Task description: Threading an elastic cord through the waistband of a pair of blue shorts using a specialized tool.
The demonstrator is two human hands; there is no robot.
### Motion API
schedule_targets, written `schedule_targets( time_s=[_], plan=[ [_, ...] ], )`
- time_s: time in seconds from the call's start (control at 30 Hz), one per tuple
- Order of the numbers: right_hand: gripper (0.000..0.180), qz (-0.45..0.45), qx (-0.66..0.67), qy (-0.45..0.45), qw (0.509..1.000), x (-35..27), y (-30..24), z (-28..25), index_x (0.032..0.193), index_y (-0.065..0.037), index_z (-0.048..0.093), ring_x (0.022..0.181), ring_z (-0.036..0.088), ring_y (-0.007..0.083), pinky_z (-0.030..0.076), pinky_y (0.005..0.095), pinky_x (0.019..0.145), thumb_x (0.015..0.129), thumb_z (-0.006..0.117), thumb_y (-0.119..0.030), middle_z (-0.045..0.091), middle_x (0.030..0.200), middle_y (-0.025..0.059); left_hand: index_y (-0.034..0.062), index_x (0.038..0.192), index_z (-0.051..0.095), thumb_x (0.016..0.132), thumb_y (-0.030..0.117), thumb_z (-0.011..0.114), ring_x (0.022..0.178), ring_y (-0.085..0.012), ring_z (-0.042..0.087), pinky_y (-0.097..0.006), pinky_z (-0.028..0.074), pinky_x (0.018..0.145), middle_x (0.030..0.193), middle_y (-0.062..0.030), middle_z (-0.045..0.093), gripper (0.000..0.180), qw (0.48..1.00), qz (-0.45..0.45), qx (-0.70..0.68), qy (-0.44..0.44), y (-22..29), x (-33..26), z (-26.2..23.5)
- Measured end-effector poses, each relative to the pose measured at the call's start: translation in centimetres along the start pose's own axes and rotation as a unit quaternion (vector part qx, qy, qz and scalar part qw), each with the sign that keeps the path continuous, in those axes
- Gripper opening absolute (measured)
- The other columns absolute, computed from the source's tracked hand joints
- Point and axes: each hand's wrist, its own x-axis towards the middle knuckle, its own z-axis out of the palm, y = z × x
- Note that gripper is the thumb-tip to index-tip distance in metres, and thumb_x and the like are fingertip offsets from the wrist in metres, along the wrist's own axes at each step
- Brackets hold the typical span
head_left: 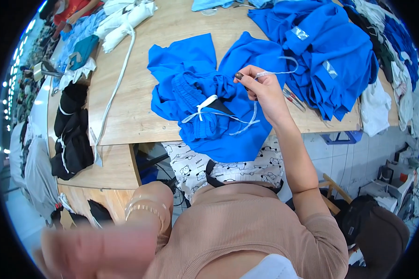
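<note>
Head view: blue shorts and a white drawstring on the sewing table

Head view looks down on a long pale wooden work table. At its left edge hang dark black garments, and a thin white cord trails down from a bundle of white fabric at the far side.

Low in the picture, the person's left hand is close to the camera and badly blurred; I cannot tell how its fingers are set or whether it holds anything. A gold bracelet circles that wrist.

Near the middle of the table, at its near edge, lies a crumpled pair of bright blue fabric shorts with a gathered elastic waistband. A white drawstring threads out of the waistband and loops over the cloth, partly hanging past the table edge.

The right hand hovers over the shorts. Its thumb and fingertips are pressed together, pinching one end of the drawstring, which arcs away to the right.

Further right sits a heap of blue garments with small silvery labels.
</note>
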Motion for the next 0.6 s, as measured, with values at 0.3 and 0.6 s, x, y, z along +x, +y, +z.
schedule_targets(
  time_s=[0.3,0.6],
  plan=[
    [0.011,-0.156,-0.135,-0.053,0.977,1.9,-0.5,2.8,0.089,-0.002,0.065,0.065,0.044,0.0039,0.034,0.0184,0.056,0.079,0.066,-0.006,0.052,0.072,-0.0022,0.0027,0.121,0.048,0.072,0.013,0.074,0.1,-0.0293,0.051,-0.036,0.044,0.087,0.113,-0.0171,0.047,0.056,0.53,-0.43,0.731,-0.005,-7.1,-11.4,-11.9],
    [0.009,-0.133,-0.176,-0.018,0.975,3.1,-0.9,3.8,0.087,0.0,0.064,0.069,0.049,0.0062,0.04,0.0209,0.061,0.081,0.062,-0.006,0.058,0.075,0.0011,0.0025,0.125,0.045,0.075,0.006,0.066,0.087,-0.0151,0.058,-0.024,0.046,0.079,0.107,-0.0139,0.058,0.054,0.578,-0.617,0.472,0.252,-7.9,-10.8,-14.6]
  ],
)
